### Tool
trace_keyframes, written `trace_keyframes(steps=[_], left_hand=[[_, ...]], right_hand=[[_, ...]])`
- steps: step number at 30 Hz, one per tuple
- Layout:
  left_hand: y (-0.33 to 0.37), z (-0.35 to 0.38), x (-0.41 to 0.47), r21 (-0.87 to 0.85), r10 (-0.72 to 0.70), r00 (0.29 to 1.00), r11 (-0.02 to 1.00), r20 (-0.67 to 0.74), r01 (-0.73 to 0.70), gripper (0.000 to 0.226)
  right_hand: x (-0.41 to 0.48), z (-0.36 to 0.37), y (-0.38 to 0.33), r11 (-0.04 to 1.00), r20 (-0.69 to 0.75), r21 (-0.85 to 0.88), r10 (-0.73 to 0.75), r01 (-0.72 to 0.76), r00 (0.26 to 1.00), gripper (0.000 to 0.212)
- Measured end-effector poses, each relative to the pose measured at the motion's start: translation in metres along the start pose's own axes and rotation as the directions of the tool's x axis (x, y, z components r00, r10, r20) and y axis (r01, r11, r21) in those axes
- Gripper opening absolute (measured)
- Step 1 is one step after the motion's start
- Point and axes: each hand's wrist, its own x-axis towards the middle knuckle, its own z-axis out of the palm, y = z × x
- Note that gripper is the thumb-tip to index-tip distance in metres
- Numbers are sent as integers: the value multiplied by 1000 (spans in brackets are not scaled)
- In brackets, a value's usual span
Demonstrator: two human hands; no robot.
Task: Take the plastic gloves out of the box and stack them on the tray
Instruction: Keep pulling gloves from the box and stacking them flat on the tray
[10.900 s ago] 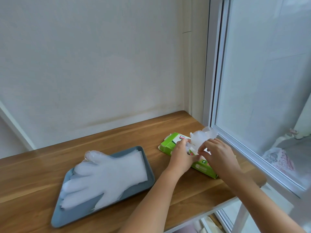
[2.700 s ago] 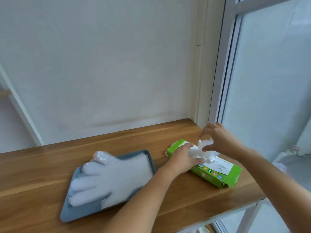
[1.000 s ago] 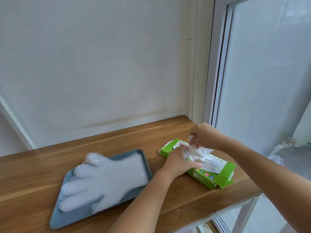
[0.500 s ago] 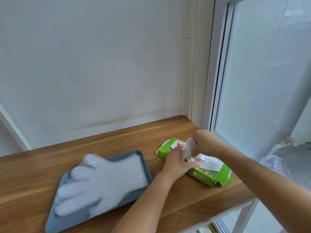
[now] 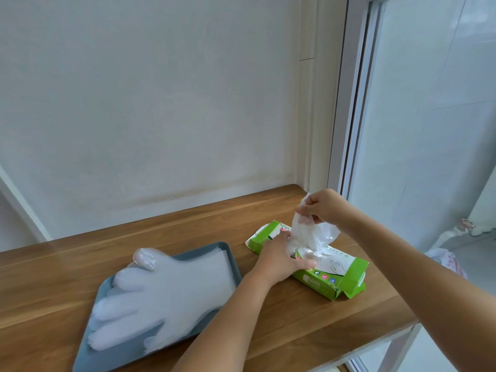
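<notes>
At the left of the table (image 5: 48, 280), your grey tray (image 5: 234, 264) runs off the bottom edge of the view, so its near corner is cut off. The stacked gloves (image 5: 166, 294) lie flat in it, with their fingers pointing toward you and to the left. They are translucent, so you cannot count the sheets in the pile. One fingertip pokes over the tray's far rim.

Your left hand (image 5: 279, 260) lies palm down on the green box (image 5: 338, 277), fingers stretched flat and thumb spread along the top by the opening. It presses the box to the table and grasps nothing, and its fingertips are hidden behind plastic.

The box sits just right of the tray, not touching it, and its right end flap hangs open. Its printing is too small to read. A crumpled glove (image 5: 308, 237) rises out of the slot, with its lower part out of sight inside.

Your right hand (image 5: 326, 208) is raised above the box with the wrist bent, thumb and fingers pinching the glove's top. The window frame (image 5: 349, 103) stands behind it.
</notes>
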Motion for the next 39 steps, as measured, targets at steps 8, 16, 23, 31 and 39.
trace_keyframes(steps=[8,16,23,31,39], left_hand=[[-2,1,2,-70,-7,1000,997,7,8,76],[3,-14,2,-222,-37,999,974,27,42,96],[14,-11,-2,-473,-50,981,880,-185,-44,44],[10,-7,2,-474,-92,956,879,-277,-53,15],[8,-7,3,-604,-168,959,797,-230,-5,27]], right_hand=[[-18,-15,-6,850,251,-526,120,32,960,28],[-19,-21,18,974,339,-205,168,-102,926,20],[-29,-3,31,999,39,28,19,-21,999,36],[-32,14,38,997,35,78,0,-3,999,43],[-36,0,53,914,147,403,-13,-48,989,35]])
